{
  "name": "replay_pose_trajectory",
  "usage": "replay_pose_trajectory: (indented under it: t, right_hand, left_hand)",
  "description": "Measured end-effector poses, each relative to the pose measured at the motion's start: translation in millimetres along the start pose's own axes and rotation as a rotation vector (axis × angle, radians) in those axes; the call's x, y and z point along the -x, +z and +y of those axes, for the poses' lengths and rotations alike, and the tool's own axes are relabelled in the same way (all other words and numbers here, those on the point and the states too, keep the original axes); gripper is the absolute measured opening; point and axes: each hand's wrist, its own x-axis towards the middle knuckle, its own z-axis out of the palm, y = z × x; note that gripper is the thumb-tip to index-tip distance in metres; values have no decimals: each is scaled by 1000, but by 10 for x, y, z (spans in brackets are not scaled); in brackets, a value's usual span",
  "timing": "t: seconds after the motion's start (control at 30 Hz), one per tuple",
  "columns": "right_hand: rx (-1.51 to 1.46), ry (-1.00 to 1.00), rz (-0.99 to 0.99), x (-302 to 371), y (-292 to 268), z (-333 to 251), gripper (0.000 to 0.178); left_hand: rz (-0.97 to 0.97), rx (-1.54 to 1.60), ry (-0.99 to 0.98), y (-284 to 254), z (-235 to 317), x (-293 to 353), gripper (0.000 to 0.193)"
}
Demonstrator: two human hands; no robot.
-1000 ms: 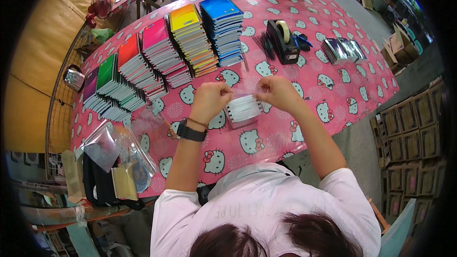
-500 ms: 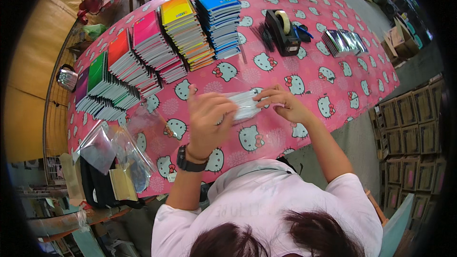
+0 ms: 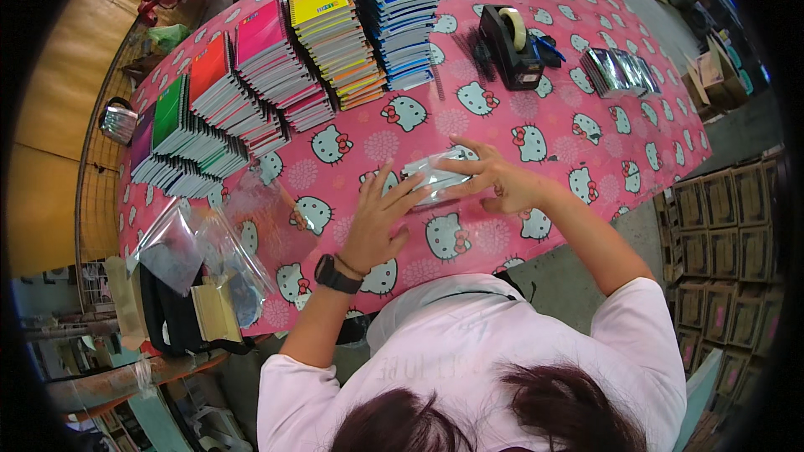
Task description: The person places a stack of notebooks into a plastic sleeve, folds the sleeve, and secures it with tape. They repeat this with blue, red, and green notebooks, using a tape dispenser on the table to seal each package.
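A small flat bundle in shiny clear plastic wrap (image 3: 434,179) lies on the table in front of me; what is inside is hard to make out through the glare. My left hand (image 3: 377,219), with a dark watch on its wrist, rests its outstretched fingertips on the bundle's left end. From the other side, my right hand (image 3: 504,182) lays its spread fingers across the top and right end, its thumb bent near the lower edge. Neither hand is closed round the bundle.
Stacks of spiral notebooks (image 3: 322,29) in several colours stand at the back left. Behind the bundle sits a black tape dispenser (image 3: 517,54), with similar wrapped packs (image 3: 620,73) to its right. Clear plastic bags (image 3: 226,243) lie at the left edge of the pink tablecloth (image 3: 352,138).
My left hand has come down, its fingers now resting on the bundle. My right hand has moved further over the top, and the plastic looks flatter against the table.
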Motion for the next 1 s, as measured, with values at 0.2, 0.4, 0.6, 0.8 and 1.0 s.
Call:
replay_pose_trajectory:
  t: [0.2, 0.4, 0.6, 0.8, 1.0]
  right_hand:
    - [-41, -66, -1, -96, -34, 75, 60]
    - [-889, 299, 289, -317, 163, 362, 34]
    - [-392, 349, 677, -325, -207, 1065, 22]
    - [133, 816, 1085, 73, -967, 2259, 25]
    - [264, 592, 1193, 253, -1067, 2560, 25]
  left_hand:
    - [-83, -9, -6, 22, -37, -144, 74]
    - [-44, -56, -2, 88, 32, -220, 70]
    - [35, -2, -22, 180, 51, -142, 68]
    - [23, 16, -5, 164, 53, -194, 69]
    - [25, 24, 14, 192, 65, -255, 69]
